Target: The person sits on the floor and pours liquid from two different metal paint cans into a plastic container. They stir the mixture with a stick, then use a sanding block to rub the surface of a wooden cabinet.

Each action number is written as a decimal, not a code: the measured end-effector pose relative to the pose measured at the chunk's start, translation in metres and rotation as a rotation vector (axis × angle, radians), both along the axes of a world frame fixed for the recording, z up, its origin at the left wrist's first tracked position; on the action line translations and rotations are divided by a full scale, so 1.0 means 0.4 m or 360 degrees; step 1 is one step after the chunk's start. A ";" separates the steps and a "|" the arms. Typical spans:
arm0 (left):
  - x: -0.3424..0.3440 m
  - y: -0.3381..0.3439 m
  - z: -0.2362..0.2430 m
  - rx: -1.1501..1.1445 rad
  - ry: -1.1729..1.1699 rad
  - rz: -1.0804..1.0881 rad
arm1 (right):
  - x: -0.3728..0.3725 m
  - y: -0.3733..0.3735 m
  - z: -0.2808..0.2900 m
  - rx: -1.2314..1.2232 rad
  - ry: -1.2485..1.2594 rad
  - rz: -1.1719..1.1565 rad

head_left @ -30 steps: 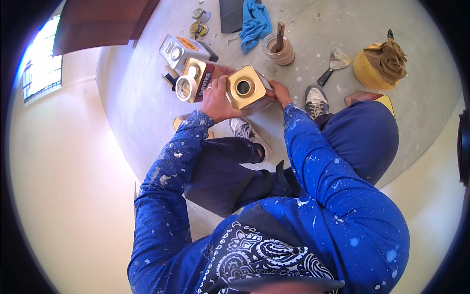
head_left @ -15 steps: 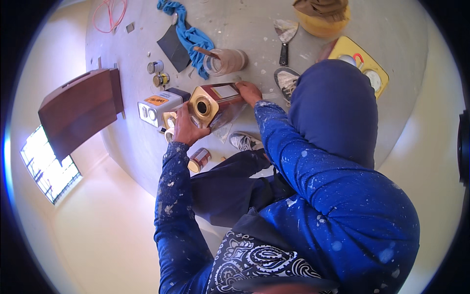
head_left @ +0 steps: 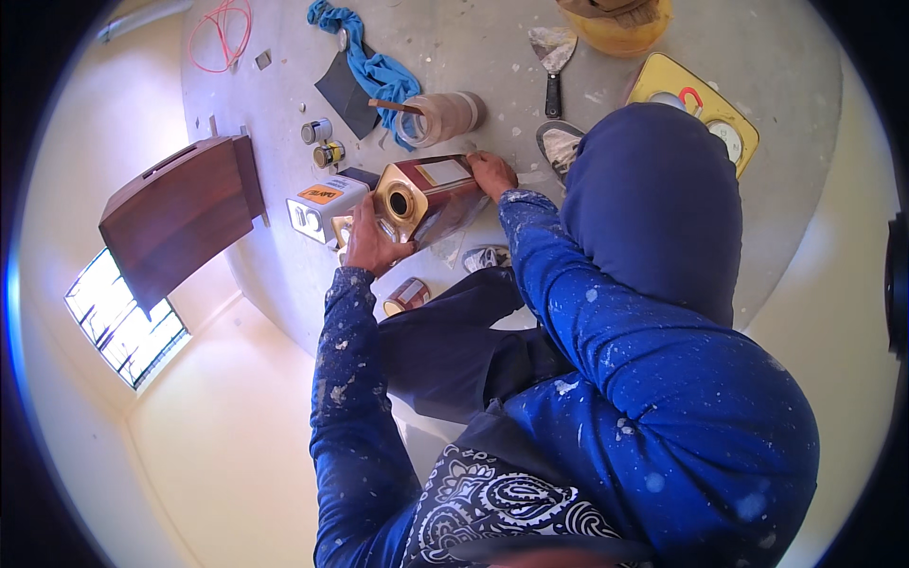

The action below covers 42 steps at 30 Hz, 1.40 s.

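Head view: the person's left hand [head_left: 375,243] and right hand [head_left: 493,174] hold the red can [head_left: 456,194], tipped further now, its mouth [head_left: 401,201] aimed toward 9 o'clock, near the white can [head_left: 325,210].

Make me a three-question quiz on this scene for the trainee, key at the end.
1. True or false: the round mouth of the red and gold tin is capped shut.
2. Where on the tin is the left hand? A, at the mouth end; B, at the end away from the mouth; C, not touching it.
3. Fill in: a brown ____ leans out of the clear jar.

Key:
1. False; a dark, uncovered opening shows.
2. A; the right hand is toward the other end.
3. Stick.
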State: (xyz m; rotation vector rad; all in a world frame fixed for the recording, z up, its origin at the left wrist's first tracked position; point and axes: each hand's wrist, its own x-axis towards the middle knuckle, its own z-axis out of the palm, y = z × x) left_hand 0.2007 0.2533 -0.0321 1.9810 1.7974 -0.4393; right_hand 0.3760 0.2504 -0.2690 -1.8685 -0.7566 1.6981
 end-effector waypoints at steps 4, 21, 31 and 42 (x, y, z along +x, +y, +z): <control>-0.016 0.024 0.016 -0.0017 -0.0001 -0.0043 | -0.013 0.005 -0.003 0.0011 0.0063 0.0093; -0.015 0.050 0.020 -0.0082 -0.0060 -0.0103 | -0.031 -0.006 -0.040 -0.0065 -0.0004 0.0043; -0.053 -0.058 -0.062 0.0096 -0.0129 -0.0075 | -0.052 -0.006 -0.070 0.0103 -0.0095 -0.0016; -0.165 -0.213 -0.083 0.0277 -0.0319 -0.0244 | -0.067 -0.047 0.124 0.1127 -0.0609 0.0216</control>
